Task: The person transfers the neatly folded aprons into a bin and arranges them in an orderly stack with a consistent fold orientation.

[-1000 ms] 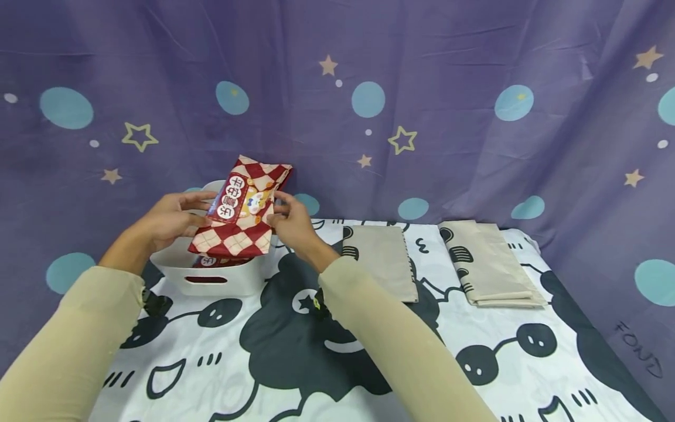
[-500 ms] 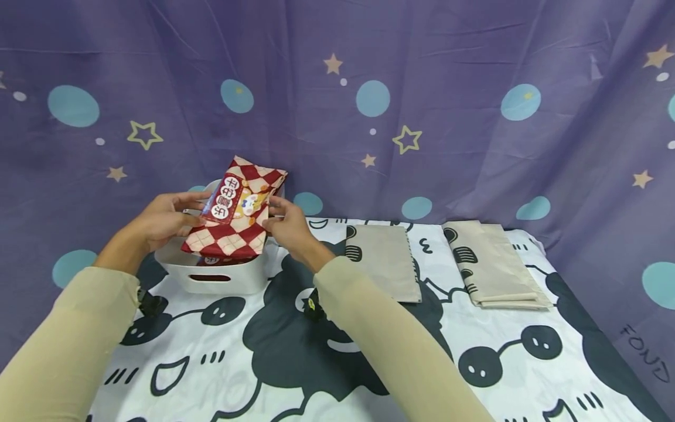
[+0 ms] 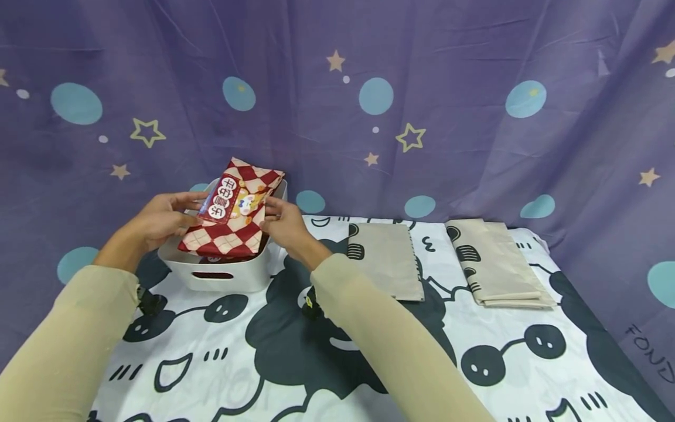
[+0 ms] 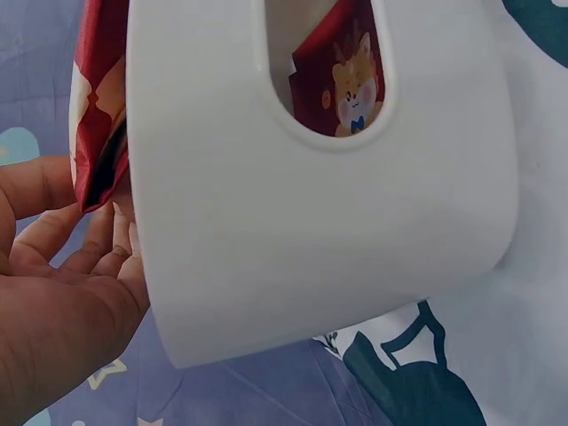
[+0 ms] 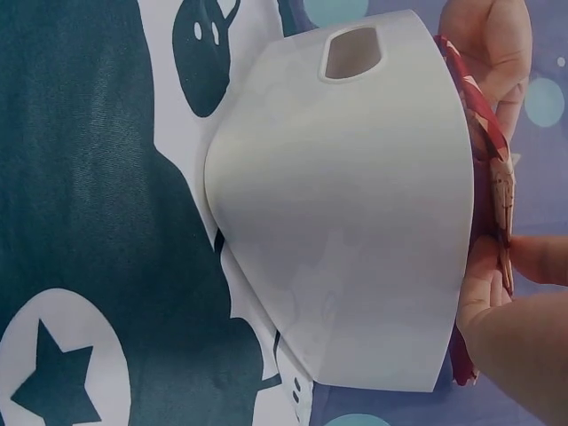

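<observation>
A folded red-and-cream checked bag [image 3: 232, 225], printed with white-circled characters and a cartoon animal, lies tilted over the opening of a white plastic bin [image 3: 253, 276]. My left hand [image 3: 164, 221] pinches its left edge, thumb on one side and fingers on the other. On the opposite edge my right hand [image 3: 289, 228] pinches it between thumb and fingers; the right wrist view shows this grip just outside the bin's rim. Inside the bin, another red printed piece [image 4: 355, 89] with a cartoon animal shows through the handle slot. Most of the bin's contents are hidden beneath the checked bag.
Two folded beige pieces with black prints, one nearer the middle [image 3: 387, 261] and a thicker one [image 3: 498, 266] at the right, lie on the black-and-white patterned cloth [image 3: 295, 404]. A purple curtain [image 3: 448, 70] hangs right behind the bin and the table's back edge.
Both hands have moved the checked bag slightly left and lower over the bin, keeping their pinch on its edges. The head view has shifted a little, so the whole scene sits further right.
</observation>
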Available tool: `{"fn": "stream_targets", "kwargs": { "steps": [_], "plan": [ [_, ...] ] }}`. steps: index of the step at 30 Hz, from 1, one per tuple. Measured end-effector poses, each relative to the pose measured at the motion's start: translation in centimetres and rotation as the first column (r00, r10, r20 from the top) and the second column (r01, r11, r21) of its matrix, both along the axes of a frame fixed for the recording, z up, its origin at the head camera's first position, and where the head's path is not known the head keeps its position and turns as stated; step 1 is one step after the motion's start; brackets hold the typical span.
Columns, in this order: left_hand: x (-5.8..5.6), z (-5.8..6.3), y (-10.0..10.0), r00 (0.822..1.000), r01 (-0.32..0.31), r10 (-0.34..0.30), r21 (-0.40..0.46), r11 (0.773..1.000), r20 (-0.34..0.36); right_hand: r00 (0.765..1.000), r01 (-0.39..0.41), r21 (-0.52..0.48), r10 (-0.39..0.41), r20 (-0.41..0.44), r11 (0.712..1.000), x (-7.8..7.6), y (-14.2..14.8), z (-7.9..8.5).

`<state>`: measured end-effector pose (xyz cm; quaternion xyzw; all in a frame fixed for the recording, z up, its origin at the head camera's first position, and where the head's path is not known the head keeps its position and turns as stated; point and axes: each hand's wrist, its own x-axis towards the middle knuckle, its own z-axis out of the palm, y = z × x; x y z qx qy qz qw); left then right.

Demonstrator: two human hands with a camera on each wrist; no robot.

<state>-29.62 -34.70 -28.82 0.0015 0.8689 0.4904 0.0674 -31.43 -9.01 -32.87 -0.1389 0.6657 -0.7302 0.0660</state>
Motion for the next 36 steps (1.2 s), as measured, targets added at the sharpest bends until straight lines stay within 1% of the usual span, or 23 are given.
{"fn": "stream_targets", "kwargs": {
  "steps": [4,5,7,10,11,12,15,18,21,28,32,36],
  "plan": [
    [0.0,-0.2,-0.2,1.0,-0.001,0.001,-0.019,1.0,-0.003,1.0,-0.01,0.039,0.011,-0.023,0.999,-0.2,-0.1,0.1],
    [-0.1,-0.2,-0.3,1.0,0.003,-0.003,-0.046,0.999,-0.01,1.0,-0.009,0.054,0.01,-0.029,0.998,-0.2,-0.2,0.1],
    [-0.1,-0.2,-0.4,0.999,0.019,-0.022,-0.131,0.991,-0.027,0.999,0.001,0.071,0.003,-0.044,0.997,-0.3,-0.1,0.3],
    [-0.3,-0.2,-0.6,0.997,0.035,-0.051,-0.25,0.968,-0.058,0.998,0.023,0.078,-0.018,-0.058,0.997,-0.4,-0.1,0.5],
    [-0.3,-0.3,-0.7,0.996,0.035,-0.056,-0.279,0.96,-0.067,0.998,0.027,0.076,-0.022,-0.061,0.997,-0.4,0.0,0.6],
    [-0.4,-0.3,-0.7,0.996,0.033,-0.055,-0.29,0.957,-0.07,0.998,0.029,0.073,-0.024,-0.062,0.997,-0.4,0.0,0.6],
    [-0.4,-0.4,-0.7,0.997,0.017,-0.038,-0.276,0.961,-0.073,0.998,0.024,0.076,-0.02,-0.058,0.997,-0.4,0.2,0.7],
    [-0.3,-0.6,-0.7,0.997,0.017,-0.037,-0.268,0.963,-0.07,0.998,0.025,0.1,-0.019,-0.061,0.995,-0.3,0.3,0.6],
    [-0.1,-0.7,-0.6,0.997,0.024,-0.043,-0.271,0.962,-0.068,0.998,0.031,0.123,-0.023,-0.067,0.992,-0.3,0.5,0.5],
    [-0.3,-0.6,-0.2,0.995,0.035,-0.058,-0.269,0.963,-0.076,0.997,0.029,0.109,-0.02,-0.081,0.994,-0.4,1.3,0.6],
    [-0.5,-0.6,0.1,0.995,0.047,-0.068,-0.263,0.964,-0.073,0.995,0.022,0.118,-0.01,-0.096,0.993,-0.4,1.9,0.6],
    [-0.6,-0.6,0.6,0.994,0.064,-0.085,-0.262,0.963,-0.068,0.993,0.026,0.151,-0.008,-0.121,0.988,-0.4,2.5,0.5]
  ]
}}
